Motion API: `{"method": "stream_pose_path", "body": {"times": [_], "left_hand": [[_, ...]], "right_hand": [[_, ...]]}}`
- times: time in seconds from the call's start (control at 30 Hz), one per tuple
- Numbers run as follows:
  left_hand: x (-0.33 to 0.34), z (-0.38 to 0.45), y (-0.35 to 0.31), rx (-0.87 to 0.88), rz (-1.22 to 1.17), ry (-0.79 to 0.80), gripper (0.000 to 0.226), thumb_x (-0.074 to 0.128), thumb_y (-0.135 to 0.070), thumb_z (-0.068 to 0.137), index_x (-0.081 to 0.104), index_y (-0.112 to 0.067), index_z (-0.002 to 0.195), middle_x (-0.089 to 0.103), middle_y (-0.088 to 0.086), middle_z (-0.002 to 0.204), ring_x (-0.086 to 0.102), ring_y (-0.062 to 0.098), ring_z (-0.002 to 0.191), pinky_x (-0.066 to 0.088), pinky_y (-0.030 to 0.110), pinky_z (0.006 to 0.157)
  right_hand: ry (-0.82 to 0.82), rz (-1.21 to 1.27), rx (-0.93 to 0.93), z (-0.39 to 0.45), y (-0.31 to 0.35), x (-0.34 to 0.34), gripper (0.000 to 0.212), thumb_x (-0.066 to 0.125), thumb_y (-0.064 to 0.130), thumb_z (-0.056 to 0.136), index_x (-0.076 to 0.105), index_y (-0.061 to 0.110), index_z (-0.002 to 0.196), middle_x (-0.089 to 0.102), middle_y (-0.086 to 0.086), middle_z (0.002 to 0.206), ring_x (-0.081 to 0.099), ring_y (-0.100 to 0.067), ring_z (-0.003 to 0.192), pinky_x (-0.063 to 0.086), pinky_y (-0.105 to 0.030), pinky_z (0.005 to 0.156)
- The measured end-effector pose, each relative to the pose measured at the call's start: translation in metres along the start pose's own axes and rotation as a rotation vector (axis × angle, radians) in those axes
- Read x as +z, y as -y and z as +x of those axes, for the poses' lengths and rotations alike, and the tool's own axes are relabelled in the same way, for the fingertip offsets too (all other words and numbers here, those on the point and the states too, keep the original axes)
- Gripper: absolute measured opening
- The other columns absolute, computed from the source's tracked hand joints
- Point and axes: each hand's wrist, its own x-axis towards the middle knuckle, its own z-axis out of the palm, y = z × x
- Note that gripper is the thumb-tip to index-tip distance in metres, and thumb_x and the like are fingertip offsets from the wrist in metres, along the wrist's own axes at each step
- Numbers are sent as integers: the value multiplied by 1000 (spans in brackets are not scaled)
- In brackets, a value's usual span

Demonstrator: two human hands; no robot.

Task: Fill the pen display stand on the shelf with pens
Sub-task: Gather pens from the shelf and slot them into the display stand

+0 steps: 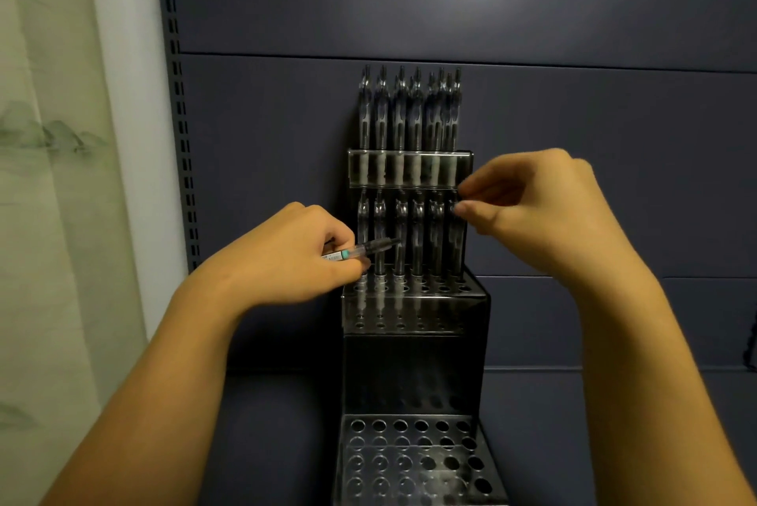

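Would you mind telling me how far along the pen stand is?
The top tier looks full and the middle tier has a back row. The left hand holds one pen; the right hand adjusts the end pen. The bottom tier has no pens.

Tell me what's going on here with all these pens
A person is stocking a tiered pen display stand on a dark shelf. The left hand holds one pen roughly level, beside the middle tier. The right hand is at the rightmost pen of the middle row, its fingertips pinched near the pen's top. The top tier holds a row of pens, the middle tier has a row at the back with open holes in front, and the bottom tier shows only open holes.
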Motion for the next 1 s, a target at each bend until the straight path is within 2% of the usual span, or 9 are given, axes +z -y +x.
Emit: {"method": "stream_pose_path", "body": {"times": [0.07, 0.17, 0.27, 0.47, 0.57, 0.67, 0.8, 0.9, 1.0], "left_hand": [[1, 0, -2, 9, -17, 5, 33, 68, -36, 91, 67, -19, 63, 58, 8, 60, 40, 7, 47, 32, 24, 47], [3, 0, -6, 24, -37, 13, 30, 69, -36, 91, 69, -22, 64, 56, 2, 56, 42, 6, 46, 32, 22, 45], [3, -1, -7, 36, -51, 26, 22, 68, -33, 90, 72, -24, 71, 54, -4, 52, 42, 6, 44, 31, 21, 44], [1, -1, -3, 61, -77, 33, 20, 69, -33, 91, 75, -22, 76, 56, 3, 57, 42, 6, 47, 32, 21, 46], [-1, -2, -2, 79, -109, 40, 19, 69, -37, 91, 77, -23, 80, 58, 8, 61, 41, 7, 48, 32, 23, 47], [-2, -2, -3, 89, -142, 47, 21, 69, -43, 90, 78, -24, 85, 57, 7, 61, 40, 6, 49, 32, 23, 48], [-3, -2, -2, 71, -173, 37, 21, 71, -40, 89, 76, -22, 78, 48, -7, 52, 39, 5, 47, 30, 20, 46], [-4, -2, -1, 68, -183, 31, 24, 72, -39, 88, 71, -28, 67, 46, -6, 52, 37, 7, 48, 30, 25, 48], [-4, -1, 6, 22, -135, 17, 31, 72, -39, 88, 65, -33, 59, 44, -6, 52, 36, 9, 48, 31, 29, 51]], "right_hand": [[124, 70, -125, -4, 8, 2, 22, 86, 26, 79, 78, 30, 99, 75, 14, 81, 70, 4, 79, 57, -13, 75], [337, 114, -262, -6, 13, 16, 35, 87, 21, 78, 76, 32, 109, 75, 14, 91, 71, 2, 89, 59, -21, 83], [404, 146, -366, -5, 12, 30, 36, 84, 12, 82, 76, 29, 112, 75, 12, 98, 70, -1, 95, 59, -24, 85], [433, 240, -471, 0, 4, 38, 37, 79, 0, 84, 78, 26, 109, 70, 8, 105, 69, -14, 102, 59, -31, 87], [464, 324, -494, 1, 1, 39, 34, 73, -9, 85, 78, 16, 109, 69, 5, 107, 69, -15, 105, 58, -31, 91], [435, 412, -487, 3, -1, 42, 27, 72, -8, 85, 79, 9, 105, 71, 1, 104, 70, -17, 104, 57, -30, 91], [392, 497, -494, 5, -4, 43, 24, 75, -5, 84, 78, 6, 104, 74, -2, 99, 71, -18, 97, 56, -26, 85], [361, 564, -493, 7, -5, 45, 23, 75, -4, 84, 77, 6, 104, 73, -5, 95, 73, -23, 87, 58, -30, 81], [293, 737, -459, 8, -5, 44, 20, 73, -3, 83, 75, 7, 100, 73, -3, 90, 73, -23, 79, 57, -31, 76]]}}
